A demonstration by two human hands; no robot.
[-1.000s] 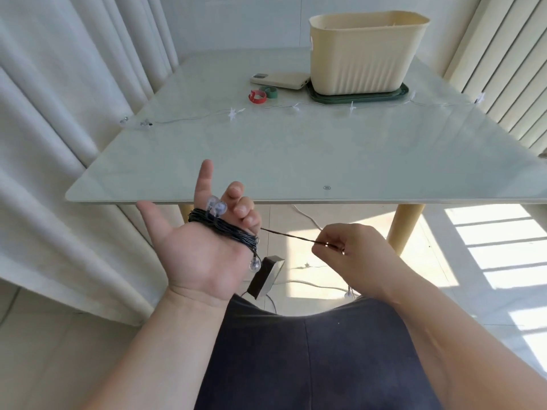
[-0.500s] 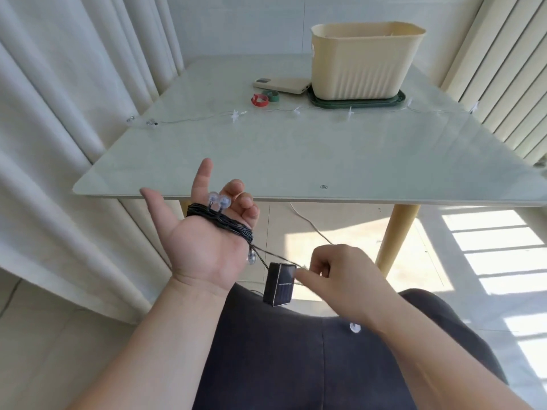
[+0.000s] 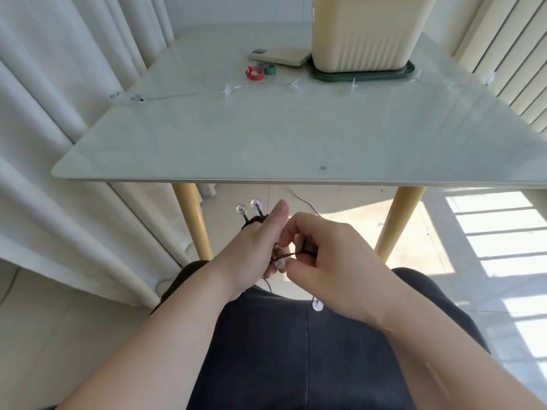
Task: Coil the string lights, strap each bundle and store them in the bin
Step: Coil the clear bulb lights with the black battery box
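String lights coil (image 3: 254, 222), dark wire with clear bulbs, is wound round the left hand (image 3: 251, 250), whose grip curls on it, below the worktop's (image 3: 207, 149) near edge. Right hand (image 3: 328, 255) pinches the loose wire beside it. Second light string (image 3: 228, 91) lies toward the far edge, before the bin (image 3: 367, 34).

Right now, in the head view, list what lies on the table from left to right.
String-light end → red strap → green strap → cream bin, standing on a green tray.
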